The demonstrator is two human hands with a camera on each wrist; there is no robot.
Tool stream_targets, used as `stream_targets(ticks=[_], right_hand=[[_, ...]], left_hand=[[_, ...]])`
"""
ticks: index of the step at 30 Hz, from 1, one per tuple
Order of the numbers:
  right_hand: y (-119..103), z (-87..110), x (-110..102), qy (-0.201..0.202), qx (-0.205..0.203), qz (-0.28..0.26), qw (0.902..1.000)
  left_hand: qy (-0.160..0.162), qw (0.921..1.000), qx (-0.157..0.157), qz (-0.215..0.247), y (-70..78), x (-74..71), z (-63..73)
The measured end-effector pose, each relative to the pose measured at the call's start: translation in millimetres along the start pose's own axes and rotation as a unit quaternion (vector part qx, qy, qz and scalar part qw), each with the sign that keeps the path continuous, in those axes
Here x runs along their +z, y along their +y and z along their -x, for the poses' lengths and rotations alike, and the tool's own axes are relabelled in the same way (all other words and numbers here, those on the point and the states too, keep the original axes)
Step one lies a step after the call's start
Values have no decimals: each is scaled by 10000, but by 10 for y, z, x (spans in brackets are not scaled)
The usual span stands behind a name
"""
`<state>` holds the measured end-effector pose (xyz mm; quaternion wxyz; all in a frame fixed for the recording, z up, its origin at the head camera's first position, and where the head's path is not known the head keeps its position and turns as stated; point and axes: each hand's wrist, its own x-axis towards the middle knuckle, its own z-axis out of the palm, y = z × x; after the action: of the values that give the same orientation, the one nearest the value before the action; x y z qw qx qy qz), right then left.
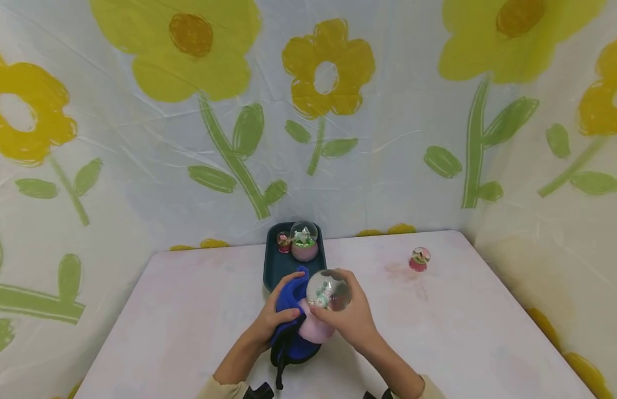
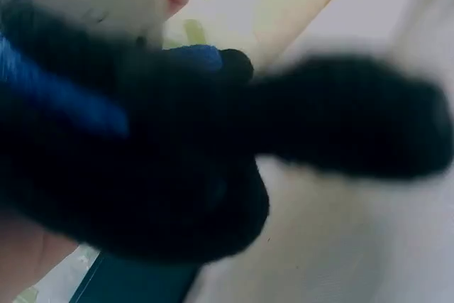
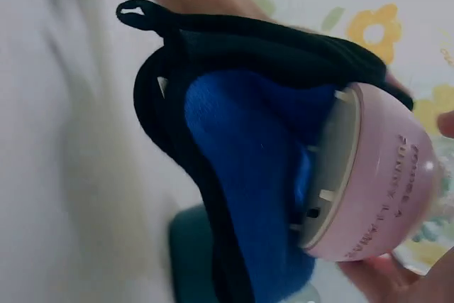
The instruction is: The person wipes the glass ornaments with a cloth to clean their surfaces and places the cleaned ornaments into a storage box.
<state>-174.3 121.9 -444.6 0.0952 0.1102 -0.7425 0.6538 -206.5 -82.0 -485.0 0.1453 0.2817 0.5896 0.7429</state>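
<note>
On the near side of the dark tray [image 1: 272,271], we see the left hand [image 1: 274,320], its grip clamped on a black-edged blue cloth [image 1: 290,295]. Inside the tray stand a small globe [image 1: 284,243] and, beside it, a larger globe [image 1: 304,244]. Before the tray, the right hand [image 1: 355,315] has its grip clamped around a tilted snow globe [image 1: 317,326]. Well right of the tray, a red-based globe [image 1: 418,260] stands on the counter [image 1: 199,310].
</note>
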Motion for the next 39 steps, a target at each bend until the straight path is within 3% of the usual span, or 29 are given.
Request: stream_targets(ticks=[4, 7, 9, 11, 13, 15, 17, 20, 23, 25, 28, 31, 34, 37, 39], right_hand=[[36, -19, 123, 170, -43, -885, 9959], [148, 5, 240, 267, 79, -1611, 9865], [230, 35, 274, 231, 105, -1740, 9844], [286, 40, 242, 141, 132, -1338, 9908], [295, 31, 150, -146, 70, -441, 9989], [268, 4, 26, -664, -64, 465, 9967], [220, -25, -87, -1328, -292, 1052, 9851], [170, -75, -200, -2152, -880, 1403, 9624], [158, -146, -224, -2348, -1572, 1870, 9408], [175, -192, -202, -2338, -1876, 1936, 9342], [225, -235, -142, -2173, -1986, 1421, 9451], [262, -230, -81, -1883, -1802, 765, 9624], [259, -190, -26, -1675, -1487, 501, 9733], [215, -127, 12, -1666, -1340, 661, 9746], [167, -83, 26, -1731, -1439, 1093, 9682]], left_hand=[[-61, 9999, -49, 118, 0, -18, 4], [155, 9995, -176, 200, 1, -32, 16], [313, 9990, -268, 159, 3, -44, 16], [506, 9982, -318, -33, 17, -63, 11], [657, 9966, -351, -360, 33, -89, 11], [770, 9943, -415, -606, 51, -120, 19], [796, 9925, -541, -756, 71, -156, 45], [670, 9919, -737, -788, 109, -198, 81], [635, 9904, -787, -939, 141, -240, 102], [669, 9895, -781, -1016, 158, -266, 113], [872, 9882, -654, -1077, 173, -287, 127], [1048, 9880, -362, -1079, 172, -268, 133], [1179, 9868, -112, -1107, 162, -243, 149], [1164, 9864, -83, -1155, 149, -245, 176], [1101, 9874, -123, -1131, 165, -255, 202]])
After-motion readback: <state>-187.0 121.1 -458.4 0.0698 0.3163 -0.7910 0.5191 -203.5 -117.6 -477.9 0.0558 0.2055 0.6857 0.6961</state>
